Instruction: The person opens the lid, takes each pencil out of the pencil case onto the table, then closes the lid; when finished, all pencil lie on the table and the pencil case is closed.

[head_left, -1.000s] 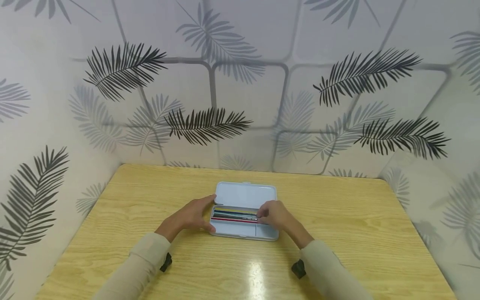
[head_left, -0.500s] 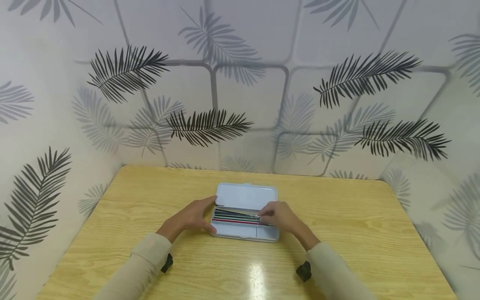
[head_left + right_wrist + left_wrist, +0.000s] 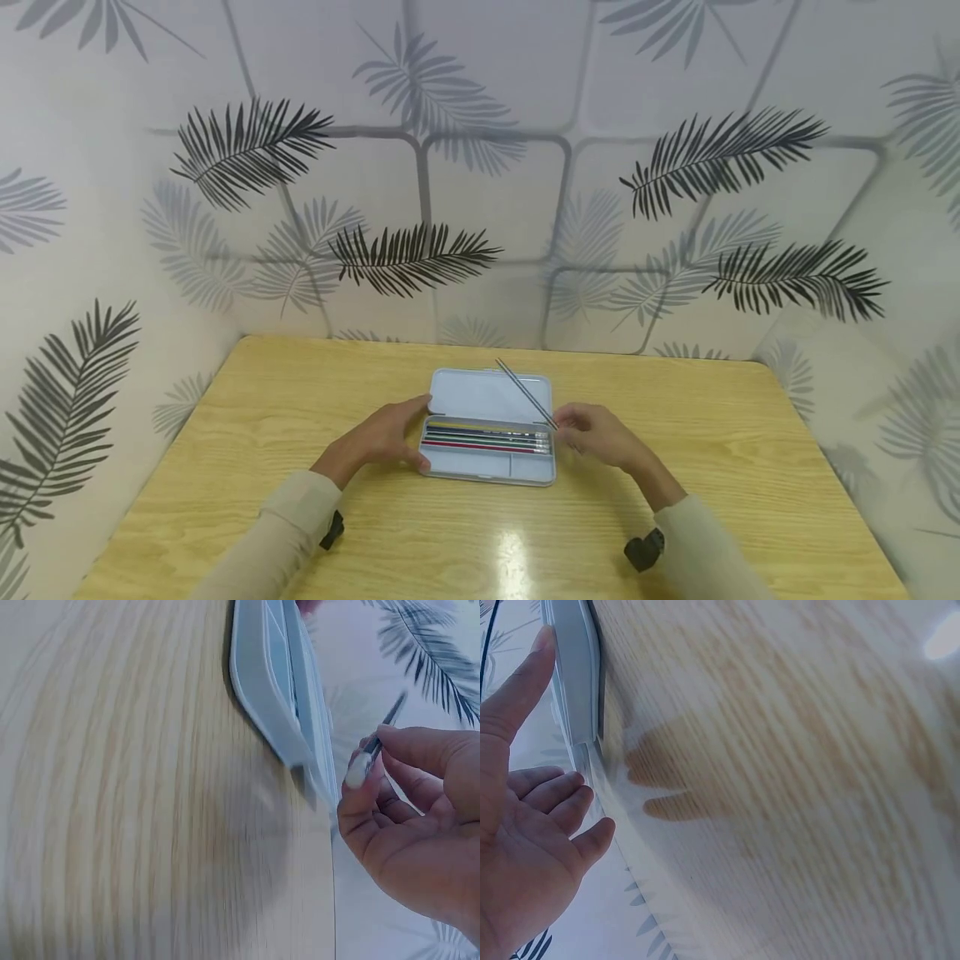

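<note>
A light-blue pencil case (image 3: pixel 480 467) lies with its lid (image 3: pixel 480 393) raised back. Several pencils (image 3: pixel 472 443), among them yellow, dark, green and red ones, lie side by side in its rear compartment. My right hand (image 3: pixel 596 433), off the case's right end, pinches a dark grey pencil (image 3: pixel 521 387) near its white eraser end (image 3: pixel 358 771); the pencil slants up and left across the lid. At the left end, my left hand (image 3: pixel 386 432) spreads thumb and fingers along the case. Its thumb (image 3: pixel 525 682) touches the case wall, the other fingers loosely bent.
The case's front compartment (image 3: pixel 465 461) has a small divider towards its right. Everything stands on a wood-grain table (image 3: pixel 300 375) that meets a leaf-patterned wall (image 3: pixel 487 192). Dark camera mounts (image 3: pixel 645 550) sit under both wrists.
My right hand has drawn a pencil up out of the case and moved right with it, the far end now raised over the lid. The left hand stays at the case's left end.
</note>
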The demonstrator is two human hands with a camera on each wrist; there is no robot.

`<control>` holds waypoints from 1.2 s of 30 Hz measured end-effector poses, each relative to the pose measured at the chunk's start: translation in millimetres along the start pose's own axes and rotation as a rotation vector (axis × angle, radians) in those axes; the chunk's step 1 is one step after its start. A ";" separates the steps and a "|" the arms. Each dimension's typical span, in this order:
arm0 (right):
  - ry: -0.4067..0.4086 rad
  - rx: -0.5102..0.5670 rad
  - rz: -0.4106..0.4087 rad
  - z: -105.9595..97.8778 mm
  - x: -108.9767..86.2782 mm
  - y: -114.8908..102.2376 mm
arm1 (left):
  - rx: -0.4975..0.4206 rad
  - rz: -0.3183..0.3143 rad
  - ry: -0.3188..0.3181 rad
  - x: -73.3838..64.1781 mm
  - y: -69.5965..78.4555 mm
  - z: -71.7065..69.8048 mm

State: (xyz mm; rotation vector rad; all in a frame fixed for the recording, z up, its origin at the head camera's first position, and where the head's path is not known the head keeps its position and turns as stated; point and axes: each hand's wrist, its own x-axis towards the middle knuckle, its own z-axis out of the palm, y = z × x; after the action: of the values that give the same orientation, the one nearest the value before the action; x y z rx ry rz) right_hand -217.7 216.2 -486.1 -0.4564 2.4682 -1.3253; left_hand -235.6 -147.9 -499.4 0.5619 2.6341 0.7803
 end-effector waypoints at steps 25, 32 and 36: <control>0.199 0.027 0.323 -22.5 -42.7 30.7 | -0.020 0.006 0.009 -1.9 2.2 1.3; 0.234 -0.107 0.357 -18.1 -43.4 18.0 | -0.005 -0.001 0.010 -2.9 3.9 0.0; 0.246 -0.143 0.346 -22.5 -42.2 17.6 | -0.002 0.005 0.008 -3.2 4.8 -1.5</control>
State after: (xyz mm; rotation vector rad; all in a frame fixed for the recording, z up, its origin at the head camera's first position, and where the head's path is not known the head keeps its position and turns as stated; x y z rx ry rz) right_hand -191.0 259.6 -484.3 0.1119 2.6931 -1.1241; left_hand -232.1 -146.3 -494.8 0.5668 2.6400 0.7877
